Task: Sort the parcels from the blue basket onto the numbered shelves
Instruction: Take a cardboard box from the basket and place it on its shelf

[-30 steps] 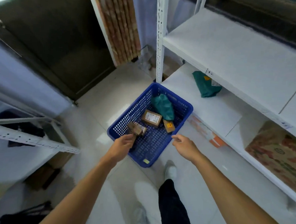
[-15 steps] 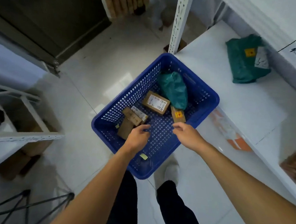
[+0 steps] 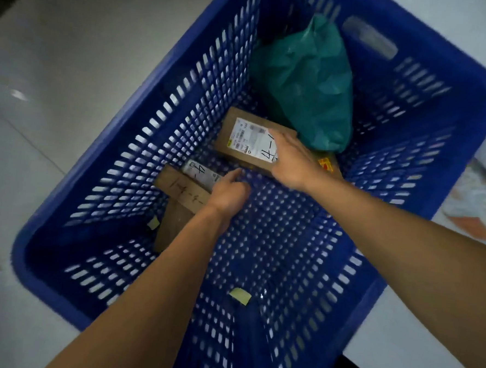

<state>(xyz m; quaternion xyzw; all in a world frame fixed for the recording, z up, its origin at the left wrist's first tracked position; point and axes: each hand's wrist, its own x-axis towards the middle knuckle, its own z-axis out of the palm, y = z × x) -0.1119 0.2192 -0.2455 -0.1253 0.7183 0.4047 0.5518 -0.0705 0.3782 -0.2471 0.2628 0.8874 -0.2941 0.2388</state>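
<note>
Left hand [image 3: 227, 195] on small box [image 3: 200, 172], right hand [image 3: 291, 161] half over labelled box [image 3: 244, 138].

we see a blue basket [image 3: 469, 92], its walls and bottom a grid of slots and holes. we also see a teal bag [image 3: 307, 82], a brown box [image 3: 228, 143] with a white label [image 3: 250, 138] marked in black, a yellow and red sticker [image 3: 325, 164], a pale yellow note [image 3: 240, 296]. the floor [image 3: 59, 58] is white.

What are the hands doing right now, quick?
Left hand: at the small box, grip cannot be told.
Right hand: open, flat on the labelled box.
</note>
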